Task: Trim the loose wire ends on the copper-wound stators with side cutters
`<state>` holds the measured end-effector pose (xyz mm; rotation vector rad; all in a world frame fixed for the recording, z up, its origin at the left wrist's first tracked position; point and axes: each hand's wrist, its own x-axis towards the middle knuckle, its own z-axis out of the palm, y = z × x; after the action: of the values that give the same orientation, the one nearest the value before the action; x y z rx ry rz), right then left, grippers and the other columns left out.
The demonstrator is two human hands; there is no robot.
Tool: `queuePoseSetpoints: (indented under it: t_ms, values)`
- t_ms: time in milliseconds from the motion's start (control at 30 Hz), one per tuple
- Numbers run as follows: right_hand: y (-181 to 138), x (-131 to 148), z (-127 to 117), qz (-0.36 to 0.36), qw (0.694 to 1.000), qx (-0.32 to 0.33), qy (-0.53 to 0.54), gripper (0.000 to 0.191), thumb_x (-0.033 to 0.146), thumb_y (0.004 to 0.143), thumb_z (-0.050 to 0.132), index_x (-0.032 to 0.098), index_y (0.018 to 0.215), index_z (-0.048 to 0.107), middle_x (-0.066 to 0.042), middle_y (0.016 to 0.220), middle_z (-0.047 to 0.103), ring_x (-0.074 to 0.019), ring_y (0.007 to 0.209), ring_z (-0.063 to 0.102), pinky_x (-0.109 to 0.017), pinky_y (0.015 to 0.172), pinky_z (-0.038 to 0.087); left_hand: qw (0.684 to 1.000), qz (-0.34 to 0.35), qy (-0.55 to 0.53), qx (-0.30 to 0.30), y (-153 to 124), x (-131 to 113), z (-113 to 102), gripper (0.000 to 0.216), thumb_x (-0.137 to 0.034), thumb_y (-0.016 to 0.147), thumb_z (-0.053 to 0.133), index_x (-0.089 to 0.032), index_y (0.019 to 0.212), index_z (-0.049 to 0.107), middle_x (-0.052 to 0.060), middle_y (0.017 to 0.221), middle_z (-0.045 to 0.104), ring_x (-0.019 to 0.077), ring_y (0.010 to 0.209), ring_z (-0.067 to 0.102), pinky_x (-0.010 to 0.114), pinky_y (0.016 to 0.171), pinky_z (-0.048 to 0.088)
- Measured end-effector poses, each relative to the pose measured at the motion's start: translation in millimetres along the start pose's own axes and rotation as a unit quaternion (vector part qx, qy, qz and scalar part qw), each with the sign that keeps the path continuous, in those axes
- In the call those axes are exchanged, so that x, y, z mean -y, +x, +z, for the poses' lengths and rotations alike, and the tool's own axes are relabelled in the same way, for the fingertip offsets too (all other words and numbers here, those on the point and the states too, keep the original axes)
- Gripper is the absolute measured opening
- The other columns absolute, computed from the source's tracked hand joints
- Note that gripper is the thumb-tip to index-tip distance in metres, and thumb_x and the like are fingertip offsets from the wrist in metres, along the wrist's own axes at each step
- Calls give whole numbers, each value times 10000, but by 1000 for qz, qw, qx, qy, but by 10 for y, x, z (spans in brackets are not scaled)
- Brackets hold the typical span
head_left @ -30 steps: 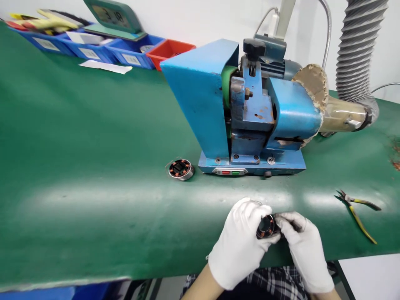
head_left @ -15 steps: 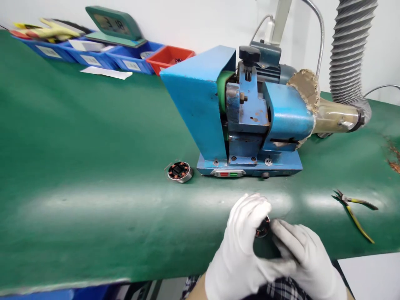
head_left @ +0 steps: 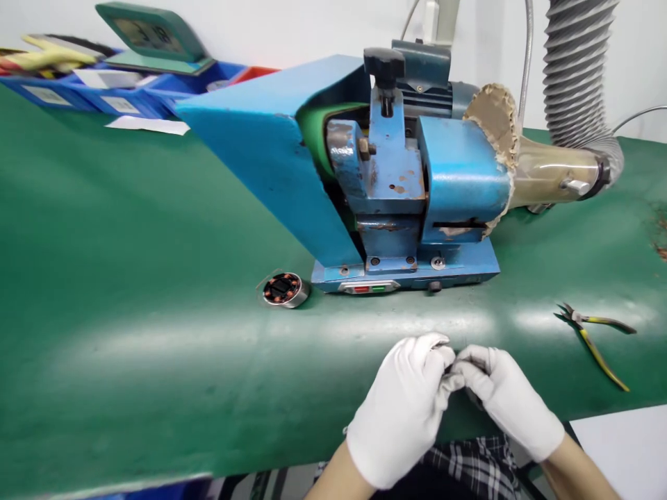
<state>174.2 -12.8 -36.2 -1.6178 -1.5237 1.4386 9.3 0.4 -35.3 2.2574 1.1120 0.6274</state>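
Both hands wear white gloves and meet low in front of me, over the bench's near edge. My left hand [head_left: 411, 396] is closed round a small motor stator, which its fingers now hide almost wholly; only a dark sliver shows between the hands. With its fingertips pinched against that spot, my right hand [head_left: 495, 389] touches the left fingertips; what it grips is hidden. A second motor stator [head_left: 285, 289], a silver ring with copper windings and a loose thin wire, lies on the green bench left of the blue belt grinder [head_left: 401, 215].
Yellow-handled cutting pliers [head_left: 594, 340] lie spread on the right. Blue bins [head_left: 119, 104], a green digital clock [head_left: 151, 35] and a white paper strip [head_left: 149, 125] are at the back left. A grey hose [head_left: 581, 76] joins the grinder's right end.
My left hand has closed over the stator, whose dark face showed before. The right fingers have drawn in to meet it. The view has shifted and come nearer the grinder.
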Motion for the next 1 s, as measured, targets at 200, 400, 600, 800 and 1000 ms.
queuePoseSetpoints:
  t_ms: [200,400,600,800,1000]
  values:
    - [15,-149,-289,68,995,-37,70,285,365,837,556,170,629,547,73,423,422,-70,333,334,-192,335,254,999,29,16,-25,55,-10,61,150,-104,792,396,-179,758,521,63,824,612,207,722,535,401,691,438]
    - [-140,-164,-472,-86,960,-250,-87,129,311,878,554,197,867,613,-28,752,644,-159,682,602,-265,635,496,998,20,-5,-52,90,-8,88,141,-105,821,423,-171,771,536,49,814,637,192,728,554,379,698,434]
    - [-71,-121,-115,-421,800,-163,-395,260,57,905,395,164,1058,575,-69,811,658,-173,693,613,-292,638,512,999,31,-30,-32,53,23,63,123,-115,829,425,-186,780,514,39,817,635,196,748,573,395,708,481]
    - [44,-242,-81,-391,825,-157,-377,219,153,945,402,160,1046,596,-29,681,608,-140,531,563,-238,517,475,999,-21,7,-46,-3,193,-43,630,-313,687,707,-150,1227,427,178,1258,549,308,1165,539,488,956,472]
    - [-21,-97,-70,-308,902,-138,-268,291,133,928,386,227,950,660,-18,688,554,-132,571,557,-215,513,449,997,-32,-41,-57,3,187,-35,485,-285,654,762,-234,1075,526,97,1133,617,270,1057,604,451,897,512]
